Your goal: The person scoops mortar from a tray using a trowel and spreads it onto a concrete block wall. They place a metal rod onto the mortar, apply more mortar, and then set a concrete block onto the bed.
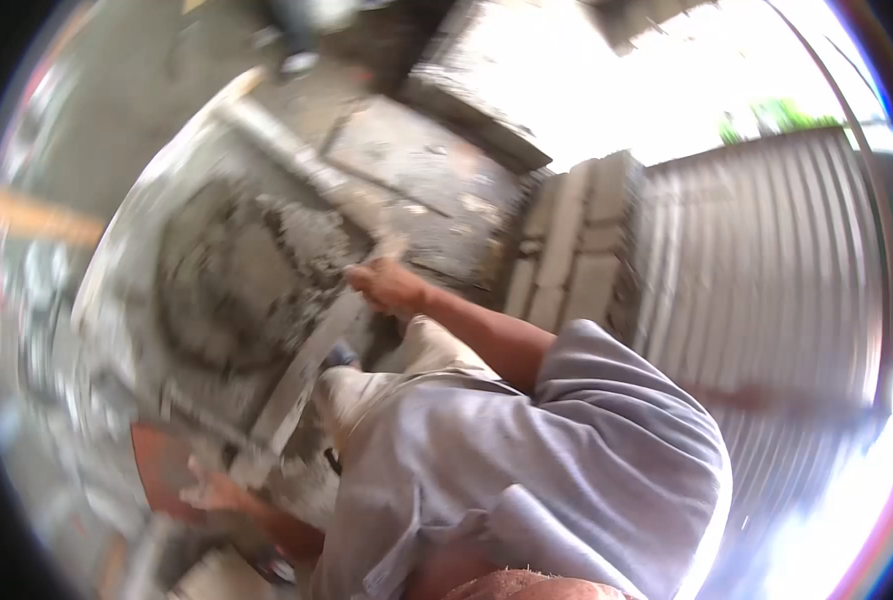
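Closed fingers show on my right hand (392,285), at the edge of a round patch of wet grey mortar (227,270); what it grips is blurred. A long pale strip (307,370) runs from beside that hand toward the lower left. Lower left, my left hand (217,490) is smeared by motion and holds a flat reddish-brown board (162,468). Lumpy mortar (312,235) lies heaped on the patch's side toward my right hand. The mortar sits on a pale sheet (117,235) with a raised edge.
Grey slabs (407,150) lie beyond my right hand. Stacked blocks (577,240) stand to the right, beside a ribbed metal sheet (757,270). My shoe (342,355) is close to the pale strip. Part of another person (302,30) shows at the top.
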Demonstrator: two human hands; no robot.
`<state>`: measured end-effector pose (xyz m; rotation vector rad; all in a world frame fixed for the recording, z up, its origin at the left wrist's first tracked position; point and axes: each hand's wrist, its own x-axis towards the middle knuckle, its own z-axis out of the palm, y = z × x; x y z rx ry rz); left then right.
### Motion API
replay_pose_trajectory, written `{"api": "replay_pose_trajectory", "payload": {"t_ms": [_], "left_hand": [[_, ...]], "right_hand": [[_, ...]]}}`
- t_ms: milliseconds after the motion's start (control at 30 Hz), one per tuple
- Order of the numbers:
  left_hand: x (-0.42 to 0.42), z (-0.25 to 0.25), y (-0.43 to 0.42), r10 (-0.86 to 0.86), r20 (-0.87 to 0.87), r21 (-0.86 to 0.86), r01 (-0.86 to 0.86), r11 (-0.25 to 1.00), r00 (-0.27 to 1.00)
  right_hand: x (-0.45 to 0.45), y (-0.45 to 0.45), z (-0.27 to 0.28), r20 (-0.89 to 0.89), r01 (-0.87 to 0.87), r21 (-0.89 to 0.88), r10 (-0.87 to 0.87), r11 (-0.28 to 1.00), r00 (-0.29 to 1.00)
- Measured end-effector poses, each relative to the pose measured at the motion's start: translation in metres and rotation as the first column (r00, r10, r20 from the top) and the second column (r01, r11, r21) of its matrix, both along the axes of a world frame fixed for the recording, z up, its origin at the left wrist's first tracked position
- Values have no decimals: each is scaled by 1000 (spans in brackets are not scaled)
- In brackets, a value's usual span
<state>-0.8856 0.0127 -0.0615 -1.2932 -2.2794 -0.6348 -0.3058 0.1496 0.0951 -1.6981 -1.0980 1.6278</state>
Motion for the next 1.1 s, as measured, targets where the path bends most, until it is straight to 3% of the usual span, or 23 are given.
{"api": "replay_pose_trajectory", "payload": {"t_ms": [33, 67, 133, 167, 233, 300, 367, 400, 433, 500, 567, 633, 700, 733, 833, 867, 900, 967, 1033, 1100], "left_hand": [[25, 39, 30, 228, 46, -163, -218, 962, 973], [113, 145, 66, 9, 143, -42, -3, 999, 990], [140, 150, 115, -80, 208, -42, 91, 995, 975], [144, 151, 136, -82, 257, -51, 99, 994, 963], [157, 148, 170, -61, 344, -77, 93, 993, 937], [184, 144, 196, -78, 347, -129, 130, 983, 934], [218, 132, 215, -239, 517, -103, 337, 936, 822], [237, 121, 223, -319, 361, -173, 399, 901, 876], [274, 126, 220, -342, 343, -184, 420, 889, 875], [386, 146, 204, -358, 617, -143, 547, 825, 701], [433, 117, 205, -390, 602, -213, 611, 762, 696], [476, 110, 203, -407, 589, -293, 654, 697, 698], [536, 121, 197, -396, 701, -326, 760, 562, 593], [553, 121, 199, -399, 695, -333, 760, 559, 598], [596, 119, 209, -411, 744, -317, 820, 477, 527], [611, 121, 212, -406, 771, -295, 840, 456, 491], [625, 122, 215, -400, 796, -273, 859, 434, 455], [644, 121, 226, -442, 728, -357, 841, 407, 524], [658, 123, 235, -513, 716, -362, 880, 307, 473], [660, 122, 238, -533, 711, -352, 889, 294, 458]], "right_hand": [[29, -11, -19, -99, 59, -91, -68, 994, 993], [56, -27, -10, -78, 149, -81, -155, 986, 985], [95, -51, 6, -43, 402, -190, -417, 896, 908], [117, -62, 14, -49, 443, -180, -458, 878, 888], [167, -99, 28, 43, 661, -205, -668, 722, 743], [225, -150, -28, 26, 743, 90, -747, 663, 664], [295, -202, -64, 106, 855, -88, -849, 511, 518], [327, -223, -70, 180, 898, -84, -880, 431, 439], [355, -249, -75, 257, 934, -85, -898, 348, 358], [418, -300, -80, 266, 955, 52, -926, 290, 267], [500, -364, -126, 397, 831, 392, -888, 394, 233], [511, -336, -10, 512, 956, 257, -859, 141, -11], [570, -372, -45, 704, 860, 432, -697, 271, -134], [579, -368, -30, 812, 814, 467, -531, 346, -241], [604, -358, -25, 854, 858, 394, -476, 330, -210], [607, -351, -18, 896, 869, 293, -431, 399, -104], [616, -354, -36, 896, 873, 288, -433, 393, -100], [633, -360, -75, 964, 898, 126, -266, 422, -10], [632, -361, -77, 964, 905, 90, -264, 415, 25], [615, -353, -44, 938, 906, 153, -347, 394, -8]]}}
